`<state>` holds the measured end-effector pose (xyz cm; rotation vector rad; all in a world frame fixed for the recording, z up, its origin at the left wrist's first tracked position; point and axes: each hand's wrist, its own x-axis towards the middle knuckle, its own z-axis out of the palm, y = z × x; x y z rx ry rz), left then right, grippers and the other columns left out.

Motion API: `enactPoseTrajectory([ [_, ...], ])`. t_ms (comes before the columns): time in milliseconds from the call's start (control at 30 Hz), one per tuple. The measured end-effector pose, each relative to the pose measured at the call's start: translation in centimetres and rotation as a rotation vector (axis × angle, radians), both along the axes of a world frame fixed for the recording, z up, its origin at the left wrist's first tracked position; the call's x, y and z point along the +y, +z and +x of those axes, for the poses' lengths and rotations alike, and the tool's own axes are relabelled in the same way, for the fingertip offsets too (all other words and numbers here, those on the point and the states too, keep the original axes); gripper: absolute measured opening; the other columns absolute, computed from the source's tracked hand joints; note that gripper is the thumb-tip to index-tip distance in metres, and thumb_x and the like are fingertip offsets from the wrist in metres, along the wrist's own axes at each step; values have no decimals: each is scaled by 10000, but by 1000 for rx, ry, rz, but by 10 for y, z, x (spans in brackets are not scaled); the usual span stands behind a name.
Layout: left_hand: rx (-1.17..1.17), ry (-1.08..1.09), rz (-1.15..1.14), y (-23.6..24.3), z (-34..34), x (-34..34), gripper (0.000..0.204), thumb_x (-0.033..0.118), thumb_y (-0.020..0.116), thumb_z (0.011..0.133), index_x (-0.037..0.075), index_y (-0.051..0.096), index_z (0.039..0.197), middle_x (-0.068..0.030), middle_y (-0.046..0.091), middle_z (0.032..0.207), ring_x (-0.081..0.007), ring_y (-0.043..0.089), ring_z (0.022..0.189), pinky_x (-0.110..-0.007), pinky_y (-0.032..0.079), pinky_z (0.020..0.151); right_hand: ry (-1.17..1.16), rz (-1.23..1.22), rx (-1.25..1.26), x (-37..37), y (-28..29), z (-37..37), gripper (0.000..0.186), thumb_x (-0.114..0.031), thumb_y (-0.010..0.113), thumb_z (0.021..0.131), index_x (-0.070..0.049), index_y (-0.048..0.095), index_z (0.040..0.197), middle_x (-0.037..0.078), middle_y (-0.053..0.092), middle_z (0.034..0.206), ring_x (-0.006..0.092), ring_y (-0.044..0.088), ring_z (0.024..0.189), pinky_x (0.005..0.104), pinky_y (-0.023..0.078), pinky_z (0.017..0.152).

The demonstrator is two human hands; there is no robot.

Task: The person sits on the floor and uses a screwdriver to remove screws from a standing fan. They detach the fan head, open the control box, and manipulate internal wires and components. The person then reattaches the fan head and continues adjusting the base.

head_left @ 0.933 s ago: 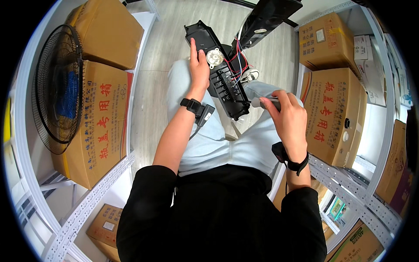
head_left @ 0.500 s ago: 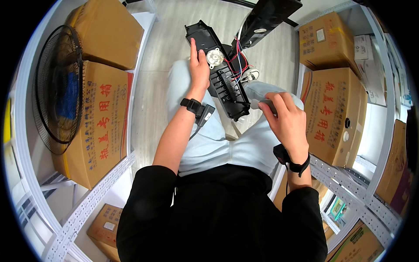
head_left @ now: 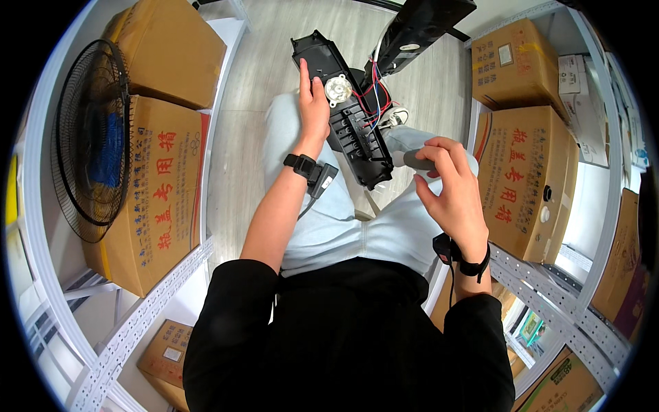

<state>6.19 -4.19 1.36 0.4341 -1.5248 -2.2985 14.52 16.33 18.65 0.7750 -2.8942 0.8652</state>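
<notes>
A long black plastic housing [head_left: 371, 167] lies slantwise over my lap, its inner side up. On it are a round whitish motor-like part [head_left: 338, 90], a row of black slots, and red and blue wires [head_left: 377, 103]. My left hand [head_left: 314, 115] grips the housing's left edge, index finger stretched along it, thumb hidden. At the housing's near right end, my right hand [head_left: 453, 185] has its upper fingers curled over the grey handle of a screwdriver [head_left: 416, 161]. My thumb stands off the handle. The screwdriver's pale front end points at the housing; its tip is hidden.
A tall black column [head_left: 422, 34] stands beyond, joined to the housing by wires. Metal shelves with cardboard boxes [head_left: 165, 185] flank me on both sides. A black wire fan grille [head_left: 93, 141] leans against the left boxes.
My right hand has shifted slightly right and its grip has loosened, with the thumb moved off the handle, so more of the grey handle shows. My left hand and the housing stay put.
</notes>
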Motion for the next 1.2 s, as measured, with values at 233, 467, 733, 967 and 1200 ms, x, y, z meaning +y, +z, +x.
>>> enactPoseTrajectory([
  [233,32,12,-22,-16,-7,-1,520,96,377,1003,123,217,1497,-109,305,1497,-174,383,1294,-288,314,1053,-97,9,-20,1,-8,1,282,-5,700,749,-61,533,970,82,560,1010,276,633,781,360,520,625],
  [467,0,2,35,-21,-5,-7,494,106,359,1002,121,254,1485,-118,316,1490,-200,344,1332,-300,283,1069,-95,-100,68,6,23,6,247,53,700,707,-29,540,876,96,598,976,255,635,826,328,525,686],
  [733,2,-25,70,-18,-4,-5,438,157,398,1007,112,348,1439,-103,377,1444,-179,379,1288,-301,300,1053,-178,-370,305,2,6,-21,265,11,758,703,-14,574,892,127,616,972,244,603,875,316,490,781],
  [967,-4,-28,20,-19,-5,-6,325,204,415,1012,115,485,1317,-68,459,1337,-148,415,1184,-284,309,1011,-197,-465,346,-39,-43,-63,281,-21,759,729,-22,566,932,123,607,984,242,608,862,316,511,715],
  [1200,-50,-42,17,-20,-2,-6,249,255,451,1010,128,546,1203,-9,485,1144,-107,417,1005,-258,348,912,-202,-502,281,-51,-53,-72,277,-30,747,751,-28,554,951,103,594,987,210,613,851,296,529,656],
])
